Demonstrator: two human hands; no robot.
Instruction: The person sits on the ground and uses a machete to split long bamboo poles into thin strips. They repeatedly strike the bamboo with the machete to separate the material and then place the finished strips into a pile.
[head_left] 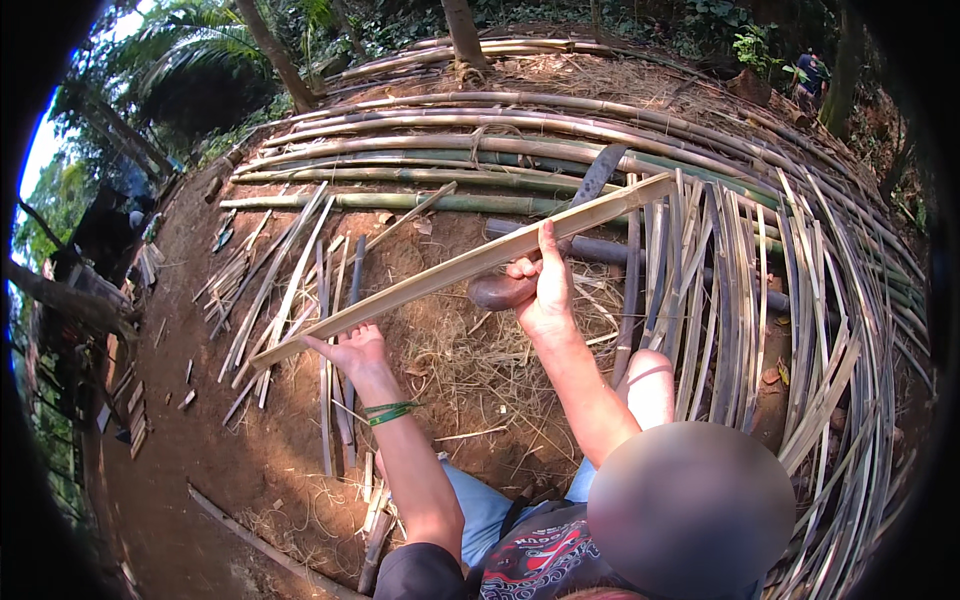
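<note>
Sits or crouches low over bare brown earth (pixel 180 420), in blue jeans (pixel 470 510) and a dark printed shirt (pixel 545 545); cannot tell which posture. Holds 1 long, pale bamboo strip (pixel 440 278) aloft, slanting across the middle of the view from low at left to high at right. Supports the lower end with left hand (pixel 360 352), palm up, with fingers loosely curled behind the strip and thumb at the near edge. Wears a green band (pixel 388 412) on that wrist. Wraps right hand (pixel 546 300) closely around the rounded brown handle (pixel 500 292) of a large knife (pixel 598 175), with thumb raised against the strip. Points the broad dark blade upward behind the strip, tip showing above it near the higher end. Cannot tell whether blade and strip touch.

Has dry shavings (pixel 500 360) scattered below the hands. Has loose split pieces (pixel 283 270) lying in a rough fan at left, and many slats (pixel 720 320), dark and pale, side by side at right, crossing a dark pole (pixel 600 250). Faces long rows of bamboo poles (pixel 370 202), then tree trunks (pixel 463 40), with 1 other person (pixel 810 80) small at upper right.
</note>
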